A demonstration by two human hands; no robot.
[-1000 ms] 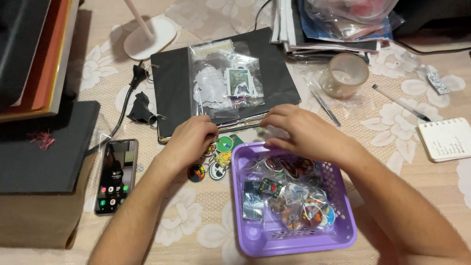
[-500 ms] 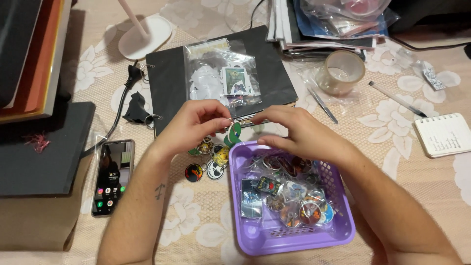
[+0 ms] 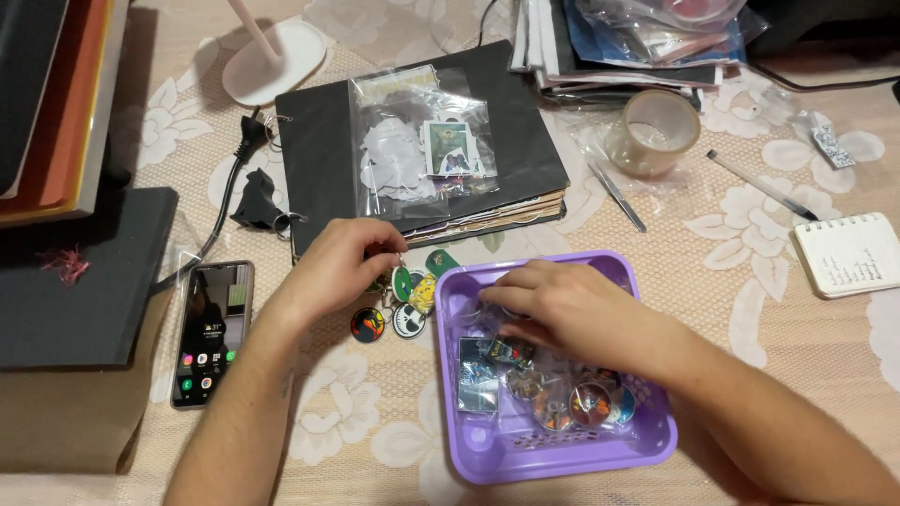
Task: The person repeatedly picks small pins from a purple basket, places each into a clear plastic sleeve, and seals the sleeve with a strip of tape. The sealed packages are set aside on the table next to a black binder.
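Note:
My left hand (image 3: 342,265) pinches a bunch of round keychain charms (image 3: 401,300) just above the flowered tablecloth, left of a purple plastic basket (image 3: 469,440). The charms hang from my fingers, green, yellow, black and white. My right hand (image 3: 562,305) reaches into the basket, fingers curled down among several small wrapped charms and badges (image 3: 553,398); whether it grips one is hidden.
A black binder (image 3: 323,141) with a clear bag of stickers (image 3: 417,145) lies behind the hands. A phone (image 3: 213,330) lies at the left, beside stacked dark boxes. A tape roll (image 3: 653,131), tweezers (image 3: 617,195), pen (image 3: 761,185) and notepad (image 3: 851,253) lie to the right.
My right hand let go of the charm bunch and dropped into the basket. My left hand lowered the bunch toward the table.

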